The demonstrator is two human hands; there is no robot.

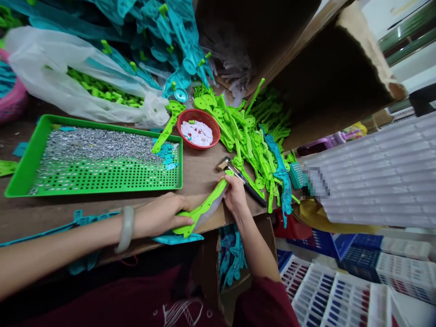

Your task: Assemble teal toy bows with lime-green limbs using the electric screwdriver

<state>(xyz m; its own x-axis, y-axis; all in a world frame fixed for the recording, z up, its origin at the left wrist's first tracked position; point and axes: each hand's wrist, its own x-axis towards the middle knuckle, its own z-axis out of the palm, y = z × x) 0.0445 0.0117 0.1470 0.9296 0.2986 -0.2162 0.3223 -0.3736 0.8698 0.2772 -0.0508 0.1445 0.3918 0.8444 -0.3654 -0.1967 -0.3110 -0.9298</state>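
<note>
Both hands are on a long lime-green plastic part, slanted across the front edge of the table. My left hand grips its lower end, thumb on top. The fingers of my right hand pinch its upper end. A translucent strip shows along the part's lower side. Right beside my right hand lies a hammer with a black handle. Beneath my left hand, a turquoise plastic part lies at the table edge.
A green perforated tray holds many small metal pins. Behind it are a red basket and a plastic bag of green pieces. Heaps of lime-green parts and turquoise parts cover the back. A cardboard box stands at right.
</note>
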